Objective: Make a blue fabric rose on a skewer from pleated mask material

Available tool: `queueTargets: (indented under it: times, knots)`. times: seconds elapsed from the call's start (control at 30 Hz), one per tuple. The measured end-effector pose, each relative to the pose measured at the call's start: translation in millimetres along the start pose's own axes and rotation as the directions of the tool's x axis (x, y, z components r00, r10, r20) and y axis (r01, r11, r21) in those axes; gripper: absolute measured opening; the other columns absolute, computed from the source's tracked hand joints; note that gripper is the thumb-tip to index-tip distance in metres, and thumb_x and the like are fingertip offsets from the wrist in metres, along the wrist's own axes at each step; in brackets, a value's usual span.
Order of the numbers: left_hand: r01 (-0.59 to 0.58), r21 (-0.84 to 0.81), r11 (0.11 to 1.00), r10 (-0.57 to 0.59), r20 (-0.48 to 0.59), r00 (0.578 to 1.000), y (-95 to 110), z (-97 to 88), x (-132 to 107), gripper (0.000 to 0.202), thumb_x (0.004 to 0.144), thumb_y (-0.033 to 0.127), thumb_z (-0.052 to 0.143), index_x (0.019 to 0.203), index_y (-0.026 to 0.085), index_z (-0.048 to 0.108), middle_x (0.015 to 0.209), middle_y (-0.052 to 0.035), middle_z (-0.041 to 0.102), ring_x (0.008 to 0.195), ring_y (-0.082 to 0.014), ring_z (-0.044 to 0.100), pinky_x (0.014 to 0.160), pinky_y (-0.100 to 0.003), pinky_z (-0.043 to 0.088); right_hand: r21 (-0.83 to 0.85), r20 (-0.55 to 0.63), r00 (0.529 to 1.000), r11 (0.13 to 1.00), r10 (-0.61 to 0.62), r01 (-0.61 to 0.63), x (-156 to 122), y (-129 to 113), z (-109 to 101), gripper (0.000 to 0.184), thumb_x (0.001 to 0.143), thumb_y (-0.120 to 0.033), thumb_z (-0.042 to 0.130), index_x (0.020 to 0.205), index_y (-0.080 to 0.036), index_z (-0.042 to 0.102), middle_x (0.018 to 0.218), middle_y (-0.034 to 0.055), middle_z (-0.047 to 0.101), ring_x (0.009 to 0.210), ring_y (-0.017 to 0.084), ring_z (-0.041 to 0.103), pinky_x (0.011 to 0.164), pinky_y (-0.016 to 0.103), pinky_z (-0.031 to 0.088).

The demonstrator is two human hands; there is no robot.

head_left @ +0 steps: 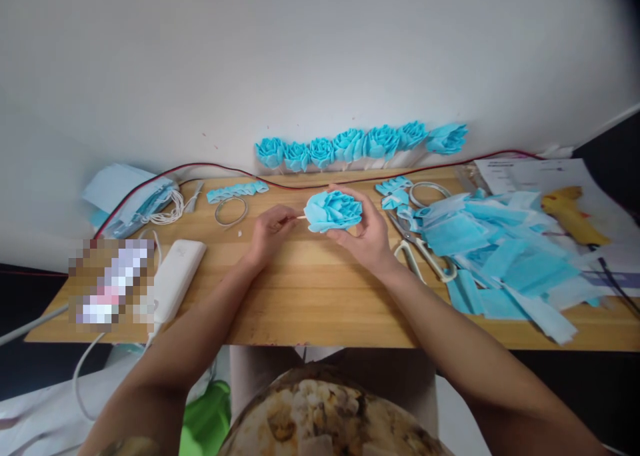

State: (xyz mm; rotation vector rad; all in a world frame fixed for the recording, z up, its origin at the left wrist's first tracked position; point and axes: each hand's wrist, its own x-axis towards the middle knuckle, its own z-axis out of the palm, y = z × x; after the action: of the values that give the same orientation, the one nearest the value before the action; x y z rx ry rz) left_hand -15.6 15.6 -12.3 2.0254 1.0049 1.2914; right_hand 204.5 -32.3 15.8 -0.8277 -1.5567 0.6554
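Above the middle of the wooden table, a blue fabric flower (334,211) lies sideways between my two hands, its bloom to the right. My left hand (274,231) is closed in a pinch around its thin pale stick stem (301,217). Around the bloom's right side curls my right hand (369,233), with the thumb below and the fingers above the petals. Behind the stem, folded blue strips (238,191) and a roll of tape (231,211) lie on the table. Scissors with white handles (425,256) rest right of my right hand.
Several finished blue flowers (350,144) lean along the wall. A heap of cut blue pieces (500,243) and a yellow glue gun (575,215) cover the right side. At left are stacked sheets (125,193), white cords (167,208) and a white power bank (180,279). A red-black cable (215,166) runs behind.
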Motion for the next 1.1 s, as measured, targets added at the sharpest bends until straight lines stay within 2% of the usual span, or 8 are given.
queueTargets:
  times: [0.23, 0.33, 0.47, 0.6, 0.7, 0.8, 1.0, 1.1]
  knots:
    - [0.083, 0.023, 0.996, -0.083, -0.025, 0.996, -1, 1.9, -2, 0.009, 0.086, 0.02, 0.067, 0.087, 0.017, 0.076, 0.082, -0.0022, 0.074, 0.07, -0.0119, 0.062, 0.067, -0.023, 0.049, -0.06, -0.078, 0.997, 0.998, -0.002, -0.003, 0, 0, 0, 0.05, 0.081, -0.056, 0.083, 0.121, -0.03, 0.066, 0.125, 0.0051, 0.076, 0.118, 0.028, 0.072, 0.103, 0.046, 0.058]
    - [0.087, 0.008, 0.996, -0.086, -0.052, 0.995, -2, 1.4, -1, 0.01, 0.088, 0.024, 0.067, 0.084, 0.017, 0.074, 0.08, -0.0014, 0.072, 0.069, -0.0117, 0.061, 0.066, -0.022, 0.048, 0.038, 0.036, 0.999, 0.999, 0.003, -0.005, 1, 4, 0, 0.076, 0.076, -0.061, 0.085, 0.142, -0.033, 0.058, 0.146, 0.0062, 0.065, 0.138, 0.03, 0.06, 0.116, 0.049, 0.05]
    - [0.107, 0.013, 0.994, -0.106, -0.086, 0.991, -5, -1.2, 0, 0.015, 0.09, 0.029, 0.067, 0.082, 0.017, 0.072, 0.076, -0.0007, 0.07, 0.068, -0.0124, 0.06, 0.066, -0.023, 0.047, 0.18, 0.143, 0.989, 0.983, 0.021, -0.046, 3, 12, 1, 0.114, 0.072, -0.086, 0.07, 0.165, -0.035, 0.029, 0.168, 0.0044, 0.042, 0.157, 0.032, 0.036, 0.127, 0.052, 0.037]
    - [0.089, -0.01, 0.996, -0.09, -0.113, 0.99, -7, -2.9, 0, 0.017, 0.091, 0.031, 0.066, 0.083, 0.017, 0.072, 0.079, -0.0019, 0.072, 0.069, -0.0139, 0.061, 0.066, -0.025, 0.049, 0.193, 0.106, 0.971, 0.953, 0.215, -0.232, 3, 20, 2, 0.087, 0.093, -0.086, 0.038, 0.164, -0.035, 0.035, 0.162, 0.002, 0.051, 0.153, 0.027, 0.043, 0.126, 0.05, 0.038]
    - [0.077, -0.04, 0.996, -0.081, -0.093, 0.992, -9, -2.8, 1, 0.019, 0.092, 0.032, 0.063, 0.085, 0.017, 0.073, 0.086, -0.0042, 0.076, 0.078, -0.0171, 0.067, 0.073, -0.028, 0.053, 0.167, 0.073, 0.939, 0.924, 0.335, -0.343, 1, 28, 2, 0.068, 0.098, -0.071, 0.05, 0.152, -0.03, 0.056, 0.151, 0.0062, 0.063, 0.145, 0.027, 0.054, 0.124, 0.049, 0.041]
    - [0.092, -0.053, 0.994, -0.096, -0.092, 0.991, -15, -3.5, 2, 0.024, 0.093, 0.037, 0.062, 0.082, 0.018, 0.073, 0.082, -0.0037, 0.075, 0.081, -0.0196, 0.069, 0.076, -0.03, 0.056, 0.125, 0.022, 0.919, 0.911, 0.394, -0.394, -1, 36, 2, 0.061, 0.096, -0.063, 0.061, 0.145, -0.026, 0.063, 0.141, 0.0104, 0.07, 0.135, 0.029, 0.063, 0.115, 0.05, 0.049]
    - [0.203, -0.053, 0.978, -0.208, -0.148, 0.967, -27, -6.4, -1, 0.025, 0.091, 0.039, 0.065, 0.077, 0.018, 0.068, 0.077, -0.0037, 0.073, 0.077, -0.0187, 0.068, 0.078, -0.032, 0.055, 0.045, -0.205, 0.919, 0.941, 0.336, -0.334, 6, 45, -11, 0.048, 0.096, -0.051, 0.062, 0.135, -0.024, 0.066, 0.124, 0.0105, 0.077, 0.111, 0.025, 0.073, 0.086, 0.041, 0.063]
    - [0.212, -0.099, 0.972, -0.225, -0.143, 0.964, -24, -5.3, -1, 0.025, 0.092, 0.039, 0.061, 0.076, 0.019, 0.063, 0.084, -0.0052, 0.074, 0.081, -0.017, 0.068, 0.08, -0.03, 0.054, -0.089, -0.245, 0.927, 0.945, 0.284, -0.313, 13, 50, -24, 0.039, 0.098, -0.044, 0.057, 0.129, -0.023, 0.068, 0.116, 0.0094, 0.077, 0.105, 0.024, 0.073, 0.083, 0.04, 0.063]
